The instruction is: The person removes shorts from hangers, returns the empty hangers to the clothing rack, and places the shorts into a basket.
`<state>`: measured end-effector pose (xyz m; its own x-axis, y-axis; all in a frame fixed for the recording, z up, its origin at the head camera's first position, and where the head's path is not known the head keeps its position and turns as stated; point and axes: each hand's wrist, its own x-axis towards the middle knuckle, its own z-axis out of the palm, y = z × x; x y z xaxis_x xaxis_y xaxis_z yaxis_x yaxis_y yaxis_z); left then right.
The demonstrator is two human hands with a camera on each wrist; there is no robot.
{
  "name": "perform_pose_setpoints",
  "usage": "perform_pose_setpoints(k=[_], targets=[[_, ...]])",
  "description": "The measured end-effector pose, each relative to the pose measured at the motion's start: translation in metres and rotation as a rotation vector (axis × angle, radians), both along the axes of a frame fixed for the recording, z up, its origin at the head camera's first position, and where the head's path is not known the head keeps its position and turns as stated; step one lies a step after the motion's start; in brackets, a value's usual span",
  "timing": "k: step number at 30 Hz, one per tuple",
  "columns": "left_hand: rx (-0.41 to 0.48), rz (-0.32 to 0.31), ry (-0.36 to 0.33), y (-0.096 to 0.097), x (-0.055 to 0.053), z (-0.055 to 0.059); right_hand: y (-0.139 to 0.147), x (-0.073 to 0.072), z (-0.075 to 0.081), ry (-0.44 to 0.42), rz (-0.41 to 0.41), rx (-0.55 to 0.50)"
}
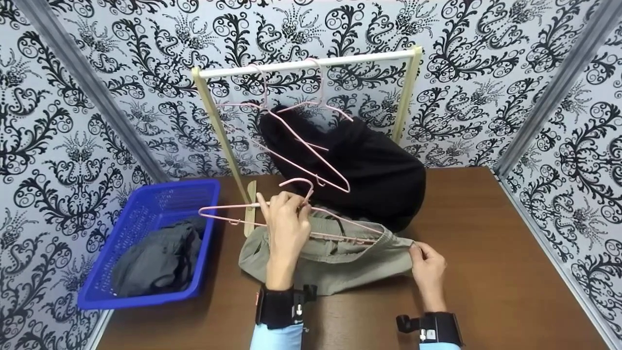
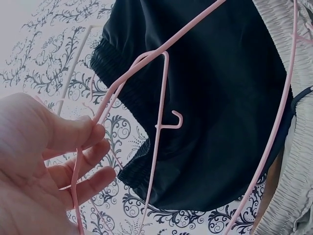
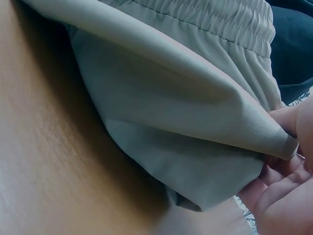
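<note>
My left hand grips a pink clothes hanger near the base of its hook. The hanger's right arm reaches inside the gathered elastic waistband of khaki pants; its left arm sticks out past the waistband. At the pants' right side, my right hand pinches the fabric and holds it stretched outward. In the left wrist view, the thumb and fingers close around the pink wire. The right wrist view shows the khaki cloth folded between thumb and fingers.
Behind the hands stands a rack with a white rod. An unloaded pink hanger hangs there, beside another hanger carrying a black garment. A blue basket with dark grey clothing sits left on the brown table.
</note>
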<state>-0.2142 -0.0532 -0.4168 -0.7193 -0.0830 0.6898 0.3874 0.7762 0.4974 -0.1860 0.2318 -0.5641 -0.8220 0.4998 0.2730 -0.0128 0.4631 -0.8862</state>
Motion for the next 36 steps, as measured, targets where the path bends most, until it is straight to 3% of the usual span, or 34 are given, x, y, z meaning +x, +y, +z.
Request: perform_pose_setpoints(k=[15,18,25,36], targets=[[0.01,-0.004,0.01,-0.001,0.001,0.0,0.004,0.0,-0.011,-0.004,-0.023,0.064],[0.008,-0.005,0.009,-0.001,0.001,0.0,0.005,0.001,-0.013,-0.043,-0.014,0.061],[0.011,-0.01,0.023,-0.002,0.002,-0.001,0.009,0.004,-0.013,-0.231,0.035,0.022],[0.02,-0.013,0.013,-0.002,0.002,0.001,0.013,0.002,-0.007,-0.275,0.102,0.06]])
